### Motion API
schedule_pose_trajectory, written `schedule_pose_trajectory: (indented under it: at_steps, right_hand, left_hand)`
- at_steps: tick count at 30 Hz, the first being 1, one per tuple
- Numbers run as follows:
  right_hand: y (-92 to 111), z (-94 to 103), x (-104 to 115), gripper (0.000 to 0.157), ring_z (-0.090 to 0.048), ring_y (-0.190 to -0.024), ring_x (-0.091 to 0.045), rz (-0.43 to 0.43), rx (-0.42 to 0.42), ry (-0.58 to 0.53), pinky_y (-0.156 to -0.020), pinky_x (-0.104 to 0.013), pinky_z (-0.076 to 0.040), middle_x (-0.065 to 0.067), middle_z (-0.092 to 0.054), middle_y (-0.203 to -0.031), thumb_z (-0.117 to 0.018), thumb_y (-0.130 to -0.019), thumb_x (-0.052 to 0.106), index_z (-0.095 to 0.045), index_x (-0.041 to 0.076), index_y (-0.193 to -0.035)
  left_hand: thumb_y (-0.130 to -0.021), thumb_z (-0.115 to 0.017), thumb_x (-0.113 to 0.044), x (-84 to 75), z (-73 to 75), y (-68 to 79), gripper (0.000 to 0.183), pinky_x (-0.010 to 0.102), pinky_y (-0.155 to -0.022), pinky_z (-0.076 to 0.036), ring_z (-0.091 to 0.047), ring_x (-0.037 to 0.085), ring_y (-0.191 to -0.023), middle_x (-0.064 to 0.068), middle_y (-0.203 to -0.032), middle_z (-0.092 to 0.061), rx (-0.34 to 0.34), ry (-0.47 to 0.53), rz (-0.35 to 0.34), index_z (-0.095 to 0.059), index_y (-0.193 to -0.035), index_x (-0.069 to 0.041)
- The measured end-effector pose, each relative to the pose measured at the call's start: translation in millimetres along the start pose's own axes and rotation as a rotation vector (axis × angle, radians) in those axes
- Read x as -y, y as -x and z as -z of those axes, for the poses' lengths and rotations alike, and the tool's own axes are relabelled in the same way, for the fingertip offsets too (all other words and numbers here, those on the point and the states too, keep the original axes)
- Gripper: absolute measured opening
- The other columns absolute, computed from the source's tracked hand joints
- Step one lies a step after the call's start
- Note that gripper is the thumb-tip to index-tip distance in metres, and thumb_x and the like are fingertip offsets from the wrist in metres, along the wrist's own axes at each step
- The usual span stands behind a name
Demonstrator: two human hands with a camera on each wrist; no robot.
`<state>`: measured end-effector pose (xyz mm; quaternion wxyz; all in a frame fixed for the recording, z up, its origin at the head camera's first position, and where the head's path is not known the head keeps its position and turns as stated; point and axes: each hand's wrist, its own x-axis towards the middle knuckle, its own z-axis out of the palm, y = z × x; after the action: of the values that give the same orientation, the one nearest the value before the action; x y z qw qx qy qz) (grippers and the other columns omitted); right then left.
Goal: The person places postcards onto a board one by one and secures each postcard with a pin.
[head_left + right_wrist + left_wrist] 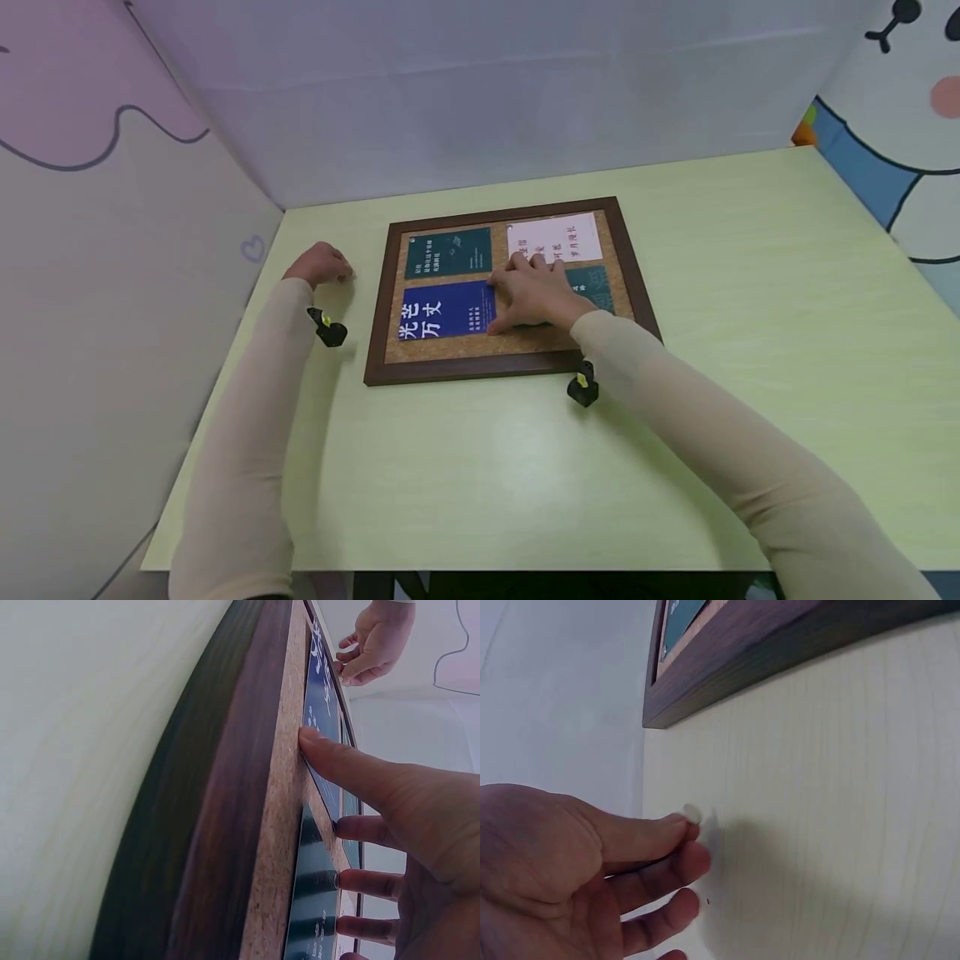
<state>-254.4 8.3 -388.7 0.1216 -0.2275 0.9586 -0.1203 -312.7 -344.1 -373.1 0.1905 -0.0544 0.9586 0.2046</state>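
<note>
A framed cork board [480, 367] lies flat on the table with several printed cards on it. My right hand [536, 293] spreads over the board; its thumb and a fingertip touch the right edge of the blue card [450, 308]. It partly covers the pink card [570, 236] and the lower right green card [592, 287]. Left of the board, my left hand [321, 264] hovers low over the table. In the left wrist view it pinches a small whitish round thumbtack [692, 814] between thumb and index finger.
Another green card [450, 252] sits at the board's upper left, with a small tack at its corner. The pale table [450, 475] meets a white wall panel [487, 108] behind and a painted wall [112, 333] on the left. Dark wrist cameras [583, 386] hang below both wrists.
</note>
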Motion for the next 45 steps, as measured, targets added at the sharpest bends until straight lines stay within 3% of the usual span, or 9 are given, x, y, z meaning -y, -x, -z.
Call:
schedule_pose_trajectory:
  at_steps: [2,5,9,16,23,27,30,35,45]
  right_hand:
    - [0,0.3,0,0.082,-0.030,-0.116,-0.030,-0.004,-0.004,0.007,-0.094,-0.055,-0.018,-0.003,-0.037,-0.129,-0.070,-0.060,0.064,-0.046,0.030,-0.131]
    - [0,1.5,1,0.082,-0.030,-0.115,-0.030,-0.009,-0.009,0.010,-0.094,-0.055,-0.019,-0.003,-0.037,-0.129,-0.070,-0.060,0.064,-0.047,0.029,-0.131]
    - [0,3.1,4,0.081,-0.030,-0.116,-0.030,-0.018,-0.005,0.001,-0.095,-0.055,-0.018,-0.003,-0.037,-0.129,-0.071,-0.060,0.063,-0.048,0.028,-0.130]
    - [-2,0.9,8,0.082,-0.029,-0.117,-0.030,-0.020,-0.003,0.006,-0.096,-0.056,-0.017,-0.003,-0.037,-0.129,-0.070,-0.060,0.064,-0.047,0.029,-0.130]
    - [-4,0.1,15,0.081,-0.031,-0.114,-0.029,-0.016,0.002,0.001,-0.095,-0.056,-0.018,-0.003,-0.038,-0.126,-0.070,-0.060,0.063,-0.047,0.029,-0.130]
    - [-4,1.0,18,0.081,-0.031,-0.112,-0.029,-0.017,-0.004,-0.010,-0.095,-0.056,-0.017,-0.004,-0.038,-0.125,-0.071,-0.061,0.063,-0.048,0.028,-0.130]
    - [-5,1.8,19,0.080,-0.030,-0.112,-0.028,-0.019,-0.006,-0.014,-0.095,-0.055,-0.018,-0.003,-0.038,-0.125,-0.071,-0.061,0.062,-0.048,0.028,-0.130]
    - [-8,0.6,21,0.080,-0.030,-0.113,-0.029,-0.020,-0.003,-0.030,-0.095,-0.055,-0.018,-0.003,-0.037,-0.126,-0.072,-0.061,0.061,-0.048,0.028,-0.130]
    - [-19,-8.5,34,0.081,-0.031,-0.112,-0.029,-0.009,0.006,-0.013,-0.093,-0.054,-0.019,-0.004,-0.038,-0.124,-0.071,-0.061,0.062,-0.047,0.028,-0.130]
  left_hand:
    - [-0.088,-0.053,-0.016,1.0,1.6,-4.1,0.022,0.036,-0.068,-0.035,-0.041,0.016,-0.063,0.002,-0.066,-0.054,0.068,0.008,-0.007,-0.061,-0.085,0.004]
    - [-0.088,-0.055,-0.019,1.6,3.6,-9.4,0.024,0.033,-0.066,-0.033,-0.037,0.013,-0.055,-0.004,-0.055,-0.046,0.124,-0.016,-0.008,-0.060,-0.073,0.000]
    - [-0.086,-0.057,-0.020,3.3,5.8,-12.5,0.026,0.033,-0.063,-0.032,-0.033,0.013,-0.052,-0.004,-0.051,-0.044,0.125,-0.036,0.008,-0.061,-0.069,0.000]
    - [-0.086,-0.060,-0.019,6.4,8.7,-5.2,0.027,0.033,-0.066,-0.038,-0.047,0.016,-0.062,0.005,-0.066,-0.061,0.054,-0.030,0.029,-0.064,-0.089,0.007]
    - [-0.086,-0.058,-0.017,9.4,5.5,3.9,0.025,0.033,-0.061,-0.042,-0.054,0.021,-0.067,0.013,-0.075,-0.065,-0.069,-0.036,0.006,-0.065,-0.092,0.006]
    - [-0.090,-0.053,-0.019,7.5,4.1,8.5,0.027,0.038,-0.066,-0.046,-0.061,0.030,-0.080,0.020,-0.091,-0.065,-0.117,-0.035,0.000,-0.063,-0.098,0.005]
    - [-0.089,-0.053,-0.025,-1.9,2.2,14.5,0.032,0.038,-0.063,-0.045,-0.060,0.032,-0.082,0.022,-0.095,-0.064,-0.124,-0.094,0.024,-0.064,-0.095,0.005]
    - [-0.086,-0.058,-0.034,-10.5,-4.4,17.0,0.038,0.032,-0.048,-0.040,-0.057,0.025,-0.064,0.019,-0.083,-0.065,-0.159,-0.196,0.098,-0.063,-0.084,0.003]
    - [-0.082,-0.062,-0.029,2.2,-16.2,12.7,0.038,0.035,-0.051,-0.041,-0.050,0.025,-0.069,0.019,-0.089,-0.057,-0.246,-0.266,0.165,-0.050,-0.099,0.003]
